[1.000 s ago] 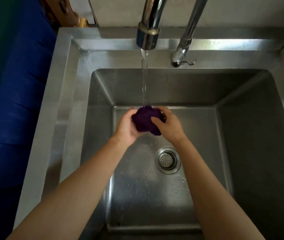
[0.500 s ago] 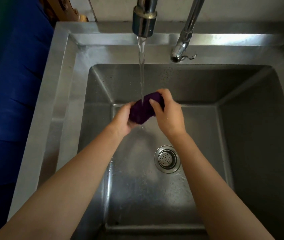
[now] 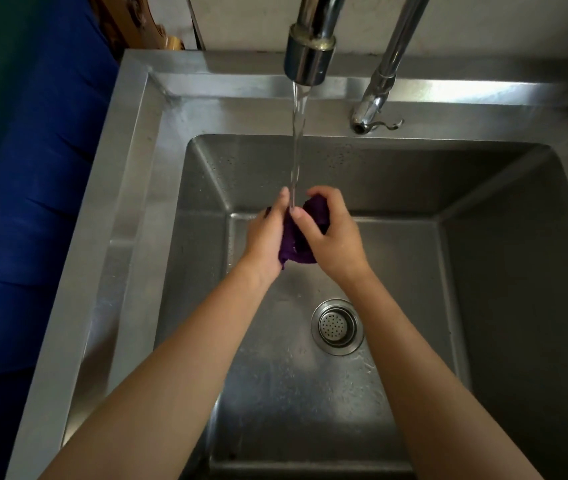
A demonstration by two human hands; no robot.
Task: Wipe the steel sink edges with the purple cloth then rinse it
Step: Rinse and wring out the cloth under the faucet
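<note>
The purple cloth is bunched up between both my hands over the basin of the steel sink. My left hand presses it from the left with fingers stretched up. My right hand curls around it from the right. Water runs from the chrome tap spout and lands where my fingertips and the cloth meet. Most of the cloth is hidden by my hands.
A round steel drain strainer sits in the wet basin floor below my right wrist. The tap's base and lever stand on the back rim. A blue fabric surface lies left of the sink.
My hands have reworked the cloth under the stream: it went from a ball to stretched out, and now is squeezed upright between my palms. My view has tilted slightly.
</note>
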